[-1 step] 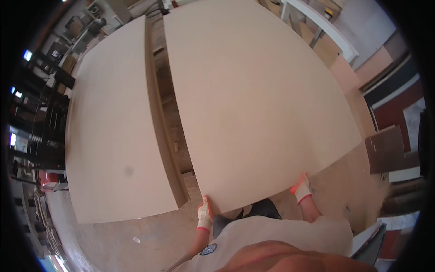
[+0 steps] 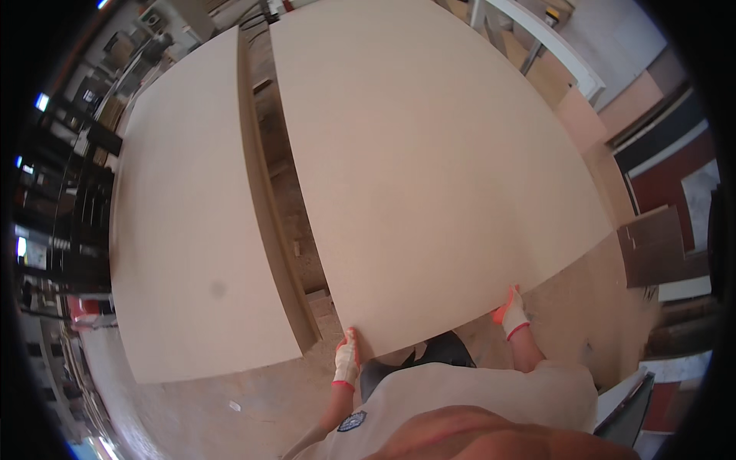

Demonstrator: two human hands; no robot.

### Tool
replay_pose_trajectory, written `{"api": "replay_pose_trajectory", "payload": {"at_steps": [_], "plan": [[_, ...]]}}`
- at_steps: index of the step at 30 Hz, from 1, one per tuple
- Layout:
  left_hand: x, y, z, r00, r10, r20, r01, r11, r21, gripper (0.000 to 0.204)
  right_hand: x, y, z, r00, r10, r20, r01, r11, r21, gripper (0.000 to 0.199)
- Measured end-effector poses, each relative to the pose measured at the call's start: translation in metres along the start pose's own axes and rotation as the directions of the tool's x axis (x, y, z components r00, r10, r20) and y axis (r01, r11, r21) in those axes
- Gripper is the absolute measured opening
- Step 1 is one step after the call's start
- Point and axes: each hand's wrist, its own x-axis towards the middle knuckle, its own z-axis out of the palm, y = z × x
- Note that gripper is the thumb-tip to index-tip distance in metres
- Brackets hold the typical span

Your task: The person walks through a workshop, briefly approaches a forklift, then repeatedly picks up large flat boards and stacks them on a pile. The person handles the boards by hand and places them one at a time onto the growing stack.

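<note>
A wide, pale beige board (image 2: 429, 169) stretches away in front of me. My left hand (image 2: 347, 359), in a white glove with an orange palm, is closed on its near left corner, thumb lying along the top. Farther right on the same near edge, my right hand (image 2: 511, 313), gloved alike, grips the rim with its thumb uppermost. The fingers under the board are mostly hidden. To the left lies a thick stack of similar boards (image 2: 192, 199), with a dark smudge on its top face; a narrow gap separates it from the board I hold.
Scraps and dust lie on the floor in the gap (image 2: 290, 195). A white frame (image 2: 548, 42) stands at the far right, and brown panels (image 2: 655, 245) lean nearer on that side. Dark racking (image 2: 84, 207) lines the left. A paper scrap (image 2: 234, 406) is on the floor.
The view has shifted very slightly. Both hands keep their grip on the board, and nothing else has visibly moved.
</note>
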Motion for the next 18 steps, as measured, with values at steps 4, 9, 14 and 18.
{"api": "replay_pose_trajectory", "payload": {"at_steps": [4,9,14,18], "plan": [[0.077,0.065,0.031,0.99,0.03,0.14,-0.143,0.193,0.971,0.08,0.01,-0.05,0.053,0.918,-0.371,-0.138,-0.079,0.169,-0.982,0.063],[0.245,0.178,0.143,0.759,0.646,-0.078,-0.3,0.453,0.839,0.079,0.084,-0.077,0.184,0.684,-0.68,0.264,0.195,-0.179,-0.964,0.067],[0.317,0.217,0.229,0.81,0.577,-0.106,-0.383,0.656,0.651,0.064,0.209,-0.065,0.281,0.374,-0.674,0.637,0.095,-0.655,-0.75,0.061],[0.32,0.224,0.233,0.705,0.707,-0.059,-0.319,0.39,0.864,0.065,0.249,-0.06,0.283,0.304,-0.747,0.591,0.177,-0.565,-0.806,0.057]]}}
